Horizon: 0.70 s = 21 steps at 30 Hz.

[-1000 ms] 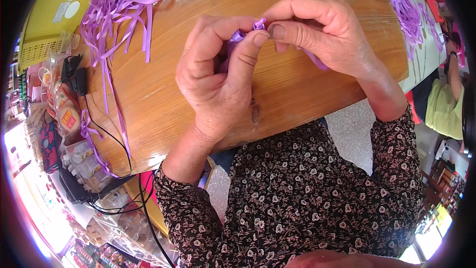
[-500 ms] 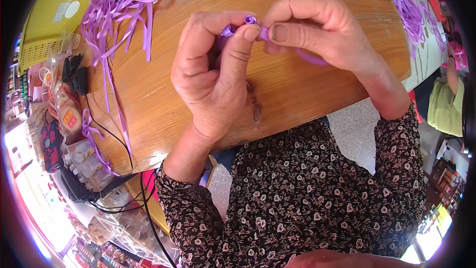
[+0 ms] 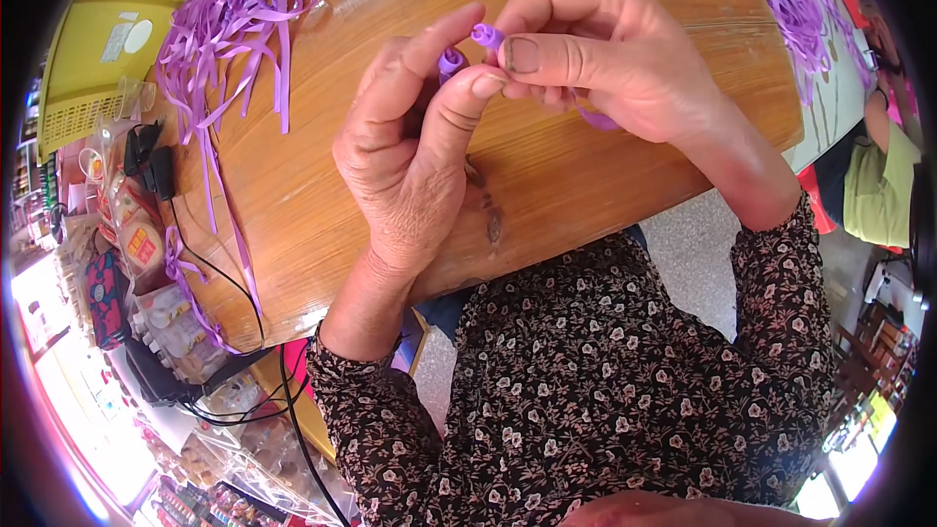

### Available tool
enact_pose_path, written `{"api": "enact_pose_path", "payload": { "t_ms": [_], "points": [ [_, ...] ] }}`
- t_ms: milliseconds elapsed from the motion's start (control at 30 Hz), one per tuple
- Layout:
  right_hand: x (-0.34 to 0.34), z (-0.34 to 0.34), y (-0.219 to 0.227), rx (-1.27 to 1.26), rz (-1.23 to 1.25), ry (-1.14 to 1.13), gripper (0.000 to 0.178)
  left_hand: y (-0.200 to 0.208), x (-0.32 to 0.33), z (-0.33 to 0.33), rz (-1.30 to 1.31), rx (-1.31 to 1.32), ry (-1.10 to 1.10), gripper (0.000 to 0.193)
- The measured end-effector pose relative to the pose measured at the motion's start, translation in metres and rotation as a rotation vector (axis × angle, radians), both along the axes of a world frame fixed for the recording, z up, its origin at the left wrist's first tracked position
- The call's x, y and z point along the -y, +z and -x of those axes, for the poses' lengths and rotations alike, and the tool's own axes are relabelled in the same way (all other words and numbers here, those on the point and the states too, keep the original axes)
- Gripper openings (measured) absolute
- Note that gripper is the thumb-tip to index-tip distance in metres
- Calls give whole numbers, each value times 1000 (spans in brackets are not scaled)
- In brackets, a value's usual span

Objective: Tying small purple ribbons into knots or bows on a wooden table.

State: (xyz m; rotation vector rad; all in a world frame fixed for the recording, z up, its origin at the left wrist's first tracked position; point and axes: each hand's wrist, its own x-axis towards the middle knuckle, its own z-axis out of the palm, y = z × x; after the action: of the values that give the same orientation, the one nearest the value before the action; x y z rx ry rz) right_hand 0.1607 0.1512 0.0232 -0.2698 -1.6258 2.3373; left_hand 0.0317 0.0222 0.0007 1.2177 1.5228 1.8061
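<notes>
Between the thumb and fingers of my right hand (image 3: 630, 63) a small coiled roll of purple ribbon (image 3: 486, 36) is pinched. Its ribbon tail (image 3: 597, 119) curves out below the right fingers. My left hand (image 3: 405, 151) is just beside it, thumb and index finger spread apart near the roll. Tucked behind the left thumb, among the curled left fingers, sits a second purple ribbon roll (image 3: 451, 64); its lower part is hidden. Both hands are above the wooden table (image 3: 625, 171).
A heap of purple ribbons (image 3: 264, 0) lies at the far left, beside a yellow-green basket (image 3: 93, 34). Another ribbon bundle (image 3: 789, 5) is at the far right. A black cable (image 3: 220, 268) runs down the left edge. Someone in light green clothing (image 3: 878, 190) is at right.
My left thumb and index finger have parted from the coiled roll, which is now in the right fingers alone. The second roll shows more clearly in my left hand.
</notes>
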Motion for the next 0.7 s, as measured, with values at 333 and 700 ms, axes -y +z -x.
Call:
{"api": "enact_pose_path", "payload": {
  "t_ms": [333,700],
  "points": [
    [2,-4,-3,-213,-849,-321,22,1,0,1,15,373,-213,35],
    [1,-5,-7,-162,-508,-255,22,4,-2,3,-5,407,-253,26]
  ]
}}
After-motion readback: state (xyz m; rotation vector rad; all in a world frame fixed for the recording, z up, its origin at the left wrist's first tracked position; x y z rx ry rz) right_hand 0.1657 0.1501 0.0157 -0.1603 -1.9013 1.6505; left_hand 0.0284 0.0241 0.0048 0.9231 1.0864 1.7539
